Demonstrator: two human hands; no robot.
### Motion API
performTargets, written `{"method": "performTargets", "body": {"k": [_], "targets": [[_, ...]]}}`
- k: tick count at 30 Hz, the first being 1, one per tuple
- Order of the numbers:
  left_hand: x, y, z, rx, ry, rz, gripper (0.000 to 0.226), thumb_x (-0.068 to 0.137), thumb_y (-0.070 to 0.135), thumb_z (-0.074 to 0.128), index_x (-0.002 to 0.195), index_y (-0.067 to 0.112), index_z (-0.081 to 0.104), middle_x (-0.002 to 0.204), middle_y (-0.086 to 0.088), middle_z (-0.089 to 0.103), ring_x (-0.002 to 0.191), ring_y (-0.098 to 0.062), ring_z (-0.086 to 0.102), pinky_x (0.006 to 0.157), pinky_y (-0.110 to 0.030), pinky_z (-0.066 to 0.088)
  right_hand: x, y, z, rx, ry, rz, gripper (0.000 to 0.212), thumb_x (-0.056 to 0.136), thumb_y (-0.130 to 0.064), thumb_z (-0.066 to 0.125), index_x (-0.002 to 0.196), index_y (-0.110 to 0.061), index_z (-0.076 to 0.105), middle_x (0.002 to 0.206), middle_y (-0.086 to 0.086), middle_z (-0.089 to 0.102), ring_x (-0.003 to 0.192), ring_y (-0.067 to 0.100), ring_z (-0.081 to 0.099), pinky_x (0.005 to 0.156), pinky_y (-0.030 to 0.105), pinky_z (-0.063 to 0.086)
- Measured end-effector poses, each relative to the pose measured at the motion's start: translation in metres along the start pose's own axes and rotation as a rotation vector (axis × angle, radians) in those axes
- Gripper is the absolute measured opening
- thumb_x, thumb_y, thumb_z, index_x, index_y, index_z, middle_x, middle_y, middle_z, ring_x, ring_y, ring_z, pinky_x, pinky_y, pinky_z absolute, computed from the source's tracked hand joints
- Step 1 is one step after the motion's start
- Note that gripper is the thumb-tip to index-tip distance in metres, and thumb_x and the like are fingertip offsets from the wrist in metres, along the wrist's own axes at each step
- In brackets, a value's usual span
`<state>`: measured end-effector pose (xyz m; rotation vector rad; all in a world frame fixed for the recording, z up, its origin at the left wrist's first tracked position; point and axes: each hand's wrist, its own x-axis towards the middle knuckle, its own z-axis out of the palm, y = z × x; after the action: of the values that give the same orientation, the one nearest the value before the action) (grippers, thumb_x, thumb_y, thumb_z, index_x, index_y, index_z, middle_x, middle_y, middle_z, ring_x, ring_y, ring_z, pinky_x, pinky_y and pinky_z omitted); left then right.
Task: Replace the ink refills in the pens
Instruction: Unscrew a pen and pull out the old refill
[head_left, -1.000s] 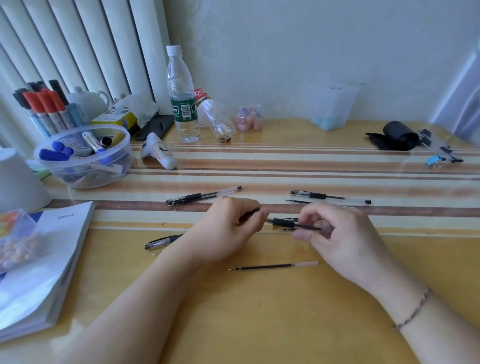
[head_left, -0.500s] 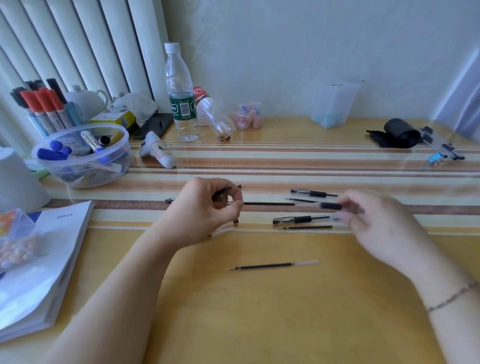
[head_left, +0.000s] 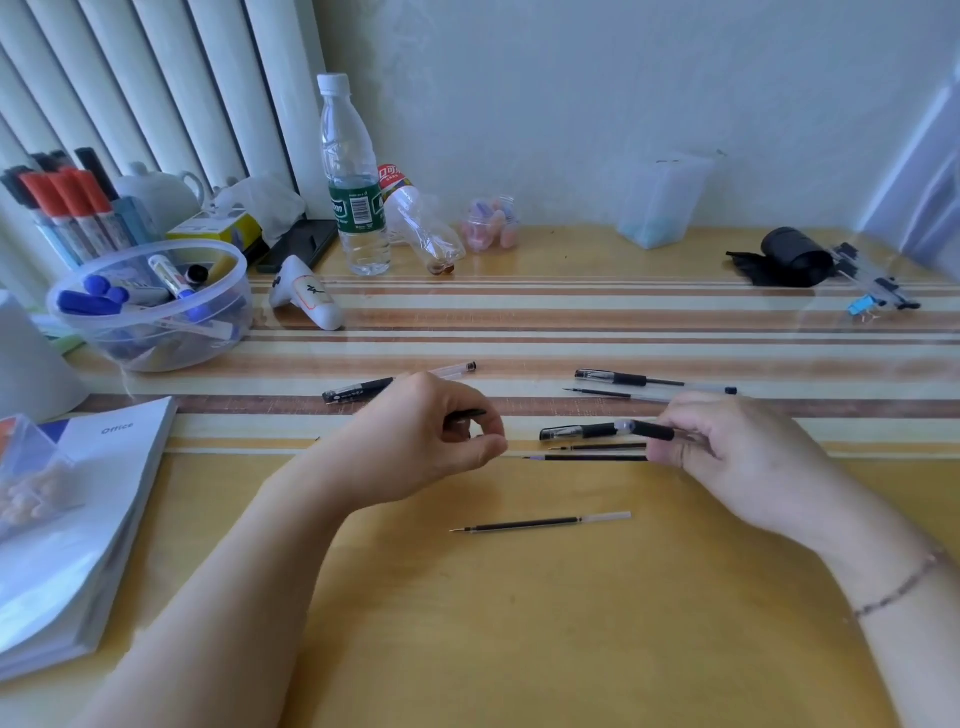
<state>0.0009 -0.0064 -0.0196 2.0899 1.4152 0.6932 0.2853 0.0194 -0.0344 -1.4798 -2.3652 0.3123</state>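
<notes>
R hand (head_left: 727, 457) pinches pen barrel (head_left: 647, 430); loose refill (head_left: 540, 523) lies just below-left.

Lower centre of frame: bare tabletop (head_left: 545, 623), open w/ only one loose refill (head_left: 540, 524) on it. Mid-frame strip crowded: pens & refills lie btwn and behind left hand (head_left: 415, 441) and right hand (head_left: 727, 457). Upper left blocked by marker tub (head_left: 150, 306), water bottle (head_left: 353, 176); book (head_left: 67, 530) fills left edge. Upper right: black roll (head_left: 789, 254), clips.
</notes>
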Motion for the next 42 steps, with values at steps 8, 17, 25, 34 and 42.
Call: {"method": "performTargets", "body": {"k": [8,17,25,34,42], "targets": [[0.0,0.005,0.007,0.024,0.038,0.08,0.009,0.086,0.028,0.068,0.081,0.022,0.07,0.049,0.008,0.037,0.045,-0.009,0.035,0.048,-0.014,0.031,-0.004,-0.027,0.019,0.023,-0.049,-0.139,0.013,0.083,-0.041,0.066,0.076,-0.031,0.069,0.072,-0.018,0.055,0.066,0.005,0.052,0.052,0.023,0.039],[0.005,0.003,0.022,0.211,-0.102,0.118,0.012,0.089,0.037,0.061,0.088,0.028,0.069,0.052,0.009,0.046,0.054,-0.009,0.045,0.053,-0.027,0.042,-0.007,-0.027,0.01,0.124,-0.197,-0.164,0.018,0.072,-0.054,0.071,0.074,-0.037,0.066,0.097,-0.021,0.055,0.068,0.006,0.053,0.059,0.025,0.038],[0.002,0.01,0.018,0.047,-0.086,0.164,0.015,0.094,0.034,0.056,0.088,0.023,0.065,0.064,0.001,0.059,0.057,-0.012,0.051,0.053,-0.021,0.04,-0.007,-0.02,0.007,-0.031,-0.1,-0.162,0.011,0.086,-0.047,0.059,0.083,-0.037,0.058,0.101,-0.026,0.05,0.059,0.014,0.05,0.053,0.025,0.035],[-0.002,0.013,0.017,0.239,-0.207,0.191,0.014,0.092,0.033,0.055,0.088,0.022,0.063,0.079,0.007,0.061,0.073,-0.012,0.05,0.067,-0.031,0.046,-0.007,-0.025,0.009,-0.126,0.072,-0.175,0.002,0.087,-0.024,0.06,0.088,-0.025,0.062,0.098,-0.025,0.051,0.049,-0.004,0.045,0.04,0.018,0.026],[0.0,0.006,0.016,0.189,-0.183,0.191,0.014,0.098,0.027,0.046,0.087,0.021,0.052,0.071,0.01,0.053,0.064,-0.009,0.048,0.057,-0.017,0.036,-0.002,-0.009,0.0,0.382,0.252,-0.011,0.028,0.085,-0.066,0.042,0.092,-0.044,0.059,0.093,-0.026,0.065,0.087,0.005,0.067,0.071,0.029,0.056]]}}
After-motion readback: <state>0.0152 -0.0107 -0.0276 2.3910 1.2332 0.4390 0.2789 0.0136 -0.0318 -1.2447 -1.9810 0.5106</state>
